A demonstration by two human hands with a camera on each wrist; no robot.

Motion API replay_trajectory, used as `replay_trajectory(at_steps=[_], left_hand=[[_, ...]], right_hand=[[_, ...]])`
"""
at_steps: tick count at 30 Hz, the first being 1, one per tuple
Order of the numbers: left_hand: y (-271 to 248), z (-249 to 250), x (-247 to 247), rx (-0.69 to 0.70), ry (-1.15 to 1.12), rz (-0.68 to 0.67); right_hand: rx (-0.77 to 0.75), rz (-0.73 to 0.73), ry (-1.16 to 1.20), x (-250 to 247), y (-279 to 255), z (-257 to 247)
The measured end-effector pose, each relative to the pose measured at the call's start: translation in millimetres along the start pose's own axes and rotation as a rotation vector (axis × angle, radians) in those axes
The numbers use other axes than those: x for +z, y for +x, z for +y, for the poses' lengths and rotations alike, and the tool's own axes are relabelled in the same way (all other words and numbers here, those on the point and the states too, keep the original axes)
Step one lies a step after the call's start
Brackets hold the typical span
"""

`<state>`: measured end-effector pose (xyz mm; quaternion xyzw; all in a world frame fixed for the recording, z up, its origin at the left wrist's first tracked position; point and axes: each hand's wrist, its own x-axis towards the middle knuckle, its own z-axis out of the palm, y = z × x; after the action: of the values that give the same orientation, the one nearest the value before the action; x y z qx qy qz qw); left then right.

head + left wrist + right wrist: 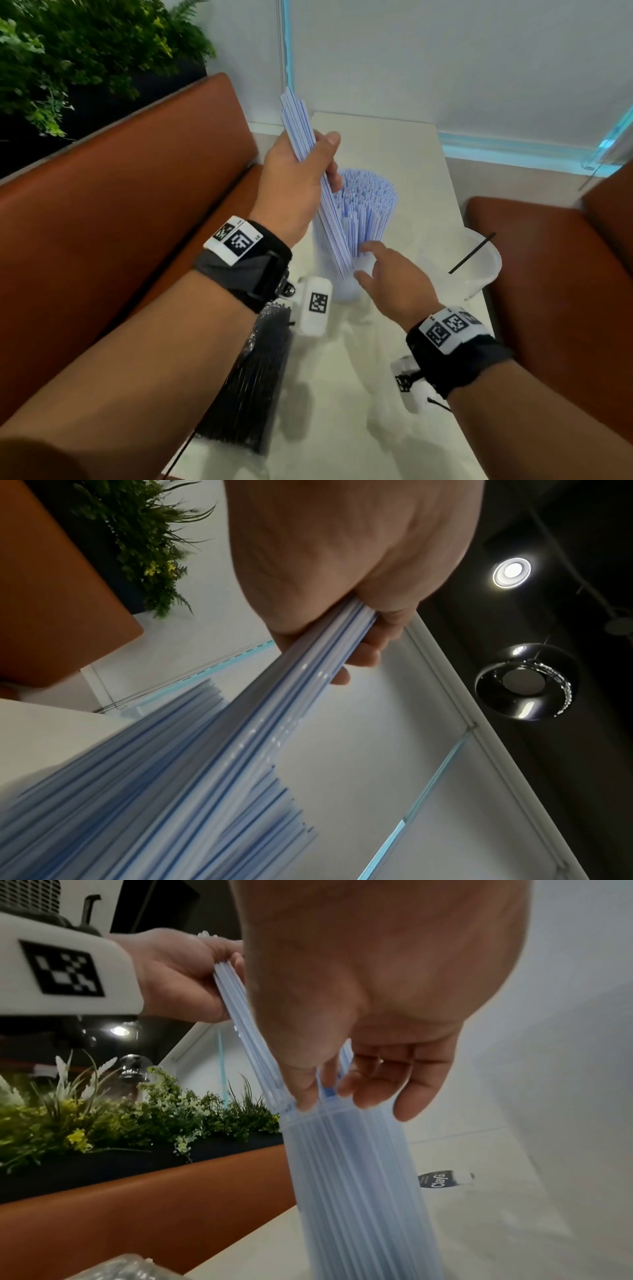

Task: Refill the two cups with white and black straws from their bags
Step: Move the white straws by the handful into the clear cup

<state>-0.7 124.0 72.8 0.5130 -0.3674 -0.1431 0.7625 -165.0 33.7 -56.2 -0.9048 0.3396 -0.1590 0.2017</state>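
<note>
Currently my left hand (294,181) clamps a bundle of white blue-striped straws (317,192); my right hand's (394,277) spread fingers (416,1096) steady the clear plastic cup (346,1164). Next: lower the bundle in, I judge.

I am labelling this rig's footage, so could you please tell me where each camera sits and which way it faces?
Head: worn on the head, looking forward and down at the table; both forearms show.
Left wrist: under the left hand, looking up along its grip on the white straws.
Right wrist: under the right hand, facing the straw-filled cup.
All views share the straws.
</note>
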Motion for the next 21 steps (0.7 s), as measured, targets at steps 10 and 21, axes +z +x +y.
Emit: replay_trajectory(at_steps=[10,21], left_hand=[[21,-10,8,0.073,0.033,0.166],[18,-27,12,0.11,0.194,0.082]], right_hand=[[0.07,-0.113,-0.061,13,25,6],[0.062,-0.135,-0.105,9,25,3]])
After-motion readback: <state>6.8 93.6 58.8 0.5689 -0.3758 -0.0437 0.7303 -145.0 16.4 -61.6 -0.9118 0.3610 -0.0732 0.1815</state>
